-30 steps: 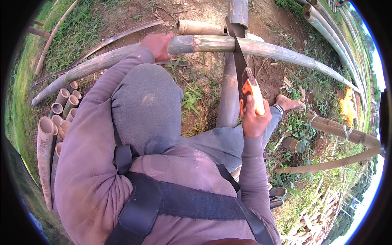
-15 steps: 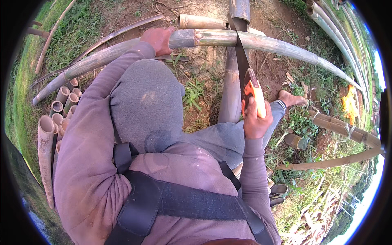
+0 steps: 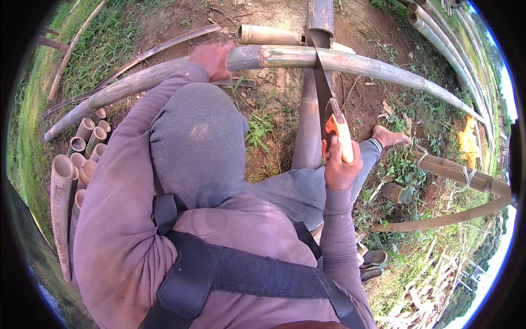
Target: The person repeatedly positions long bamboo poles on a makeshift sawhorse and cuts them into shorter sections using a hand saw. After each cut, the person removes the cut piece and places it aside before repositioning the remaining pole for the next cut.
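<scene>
A long bamboo pole [image 3: 372, 62] lies crosswise in front of me, looking bent in the fisheye picture. My left hand [image 3: 212, 59] is wrapped over it, left of a pale node. Closed round the orange handle of a handsaw [image 3: 322, 82] is my right hand [image 3: 343, 167]. The saw's dark blade crosses the pole to the right of the node and touches it; how deep it sits I cannot tell. Beneath the pole runs a thicker bamboo post [image 3: 308, 129], pointing away from me. My fingertips on the far side of the pole are partly hidden.
Several cut bamboo tubes [image 3: 61, 167] stand at my left. A short bamboo length [image 3: 269, 35] lies beyond the pole. Long poles [image 3: 438, 41] rest at the far right. Nearer on the right are a lashed bamboo frame [image 3: 449, 167], an orange cloth-like thing [image 3: 468, 141] and dark footwear [image 3: 374, 257].
My right hand and the saw have shifted slightly left and toward me, the blade still across the pole. My left hand keeps its place on the bamboo.
</scene>
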Tool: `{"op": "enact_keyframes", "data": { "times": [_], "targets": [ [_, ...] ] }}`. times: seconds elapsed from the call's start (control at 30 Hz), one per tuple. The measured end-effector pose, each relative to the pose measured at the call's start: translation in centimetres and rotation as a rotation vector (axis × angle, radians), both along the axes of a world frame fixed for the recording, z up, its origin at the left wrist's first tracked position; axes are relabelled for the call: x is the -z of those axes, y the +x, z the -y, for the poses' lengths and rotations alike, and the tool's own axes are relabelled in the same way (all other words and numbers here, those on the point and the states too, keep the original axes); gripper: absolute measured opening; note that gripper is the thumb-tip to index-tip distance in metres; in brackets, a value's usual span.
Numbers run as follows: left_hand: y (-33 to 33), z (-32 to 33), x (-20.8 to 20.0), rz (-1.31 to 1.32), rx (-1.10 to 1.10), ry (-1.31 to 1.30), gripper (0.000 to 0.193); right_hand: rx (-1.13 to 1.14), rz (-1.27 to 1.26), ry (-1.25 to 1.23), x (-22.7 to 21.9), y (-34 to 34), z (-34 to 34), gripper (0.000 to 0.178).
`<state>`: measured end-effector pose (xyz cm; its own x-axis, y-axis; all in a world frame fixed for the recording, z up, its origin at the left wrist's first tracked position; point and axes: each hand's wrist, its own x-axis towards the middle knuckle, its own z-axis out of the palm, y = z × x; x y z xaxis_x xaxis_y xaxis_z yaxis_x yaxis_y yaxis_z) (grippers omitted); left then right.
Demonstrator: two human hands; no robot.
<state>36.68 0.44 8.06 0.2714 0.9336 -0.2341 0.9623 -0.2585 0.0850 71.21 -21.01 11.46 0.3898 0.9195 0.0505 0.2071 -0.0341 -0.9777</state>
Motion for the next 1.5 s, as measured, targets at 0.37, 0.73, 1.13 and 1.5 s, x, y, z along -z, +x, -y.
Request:
{"op": "enact_keyframes", "data": {
  "times": [0.37, 0.73, 1.13, 1.5],
  "targets": [
    [1.1, -0.3, 0.1, 0.015, 0.015, 0.004, 0.071, -0.058, 0.186, 0.034, 0.3, -0.2, -9.6, 0.018],
    [1.3, -0.1, 0.2, -0.014, 0.012, -0.050, 0.070, -0.036, 0.074, -0.031, 0.4, 0.5, -3.4, 0.013],
    [-0.1, 0.6, 1.0, 0.037, 0.091, 0.035, 0.068, -0.040, 0.034, 0.052, 3.2, -0.6, -6.8, 0.021],
    [-1.2, -0.4, 1.2, 0.159, 0.066, -0.070, 0.082, 0.048, -0.029, 0.115, 6.7, -1.2, -4.8, 0.023]
  ]
}}
